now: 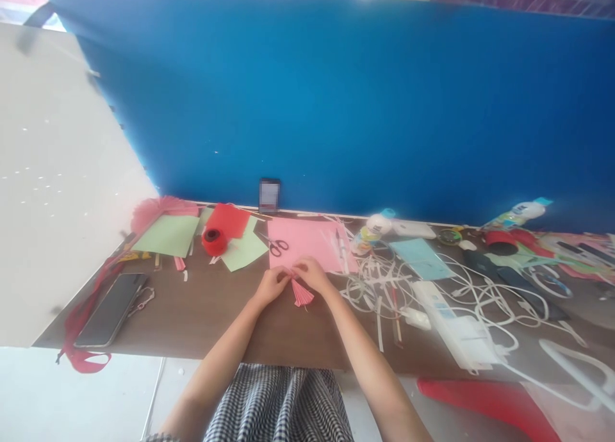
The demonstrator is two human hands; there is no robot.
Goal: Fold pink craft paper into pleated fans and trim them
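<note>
Both my hands meet over the brown table [202,314], pinching the top of a small pleated pink paper fan [302,293]. My left hand [271,283] grips it from the left with fingers closed. My right hand [312,274] pinches it from the right, and the fan's folds hang down toward me. Just behind my hands lies a pink paper sheet [302,240] with black-handled scissors [276,244] at its left edge.
A red tape roll [214,240], red and green paper [168,234] and a phone [111,309] lie left. Another phone [269,195] leans on the blue partition [336,109]. Right: glue bottles [377,227], paper strips, white cables, a power strip [456,327].
</note>
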